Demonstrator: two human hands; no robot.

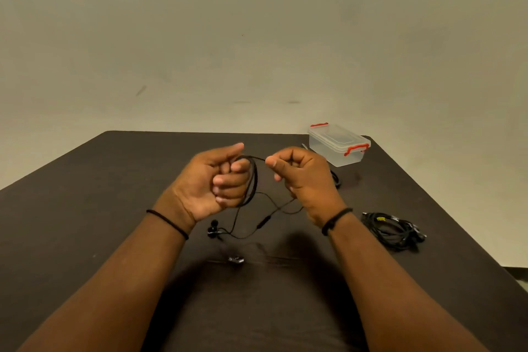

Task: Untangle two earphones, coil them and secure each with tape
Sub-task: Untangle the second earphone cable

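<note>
Clamped grip: my left hand [217, 180] holds the earphone coil [251, 180], right hand [297, 171] pinching its cord; the finished bundle [391, 228] lies taped on the counter [85, 223]; I judge half remains.

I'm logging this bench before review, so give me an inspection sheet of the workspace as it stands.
Surface: dark brown table, bare patches visible.
Job's things: black earphone cable partly looped around the left hand's fingers, its loose end trailing to earbuds on the table; second black earphone bundle coiled at right with a yellow tape piece.
Clutter: clear plastic box with red clips; small dark object, unidentifiable.
Grippers: left hand holds the loops; right hand pinches the cable.
Cables: only the earphones.
Surroundings: plain beige wall.
</note>
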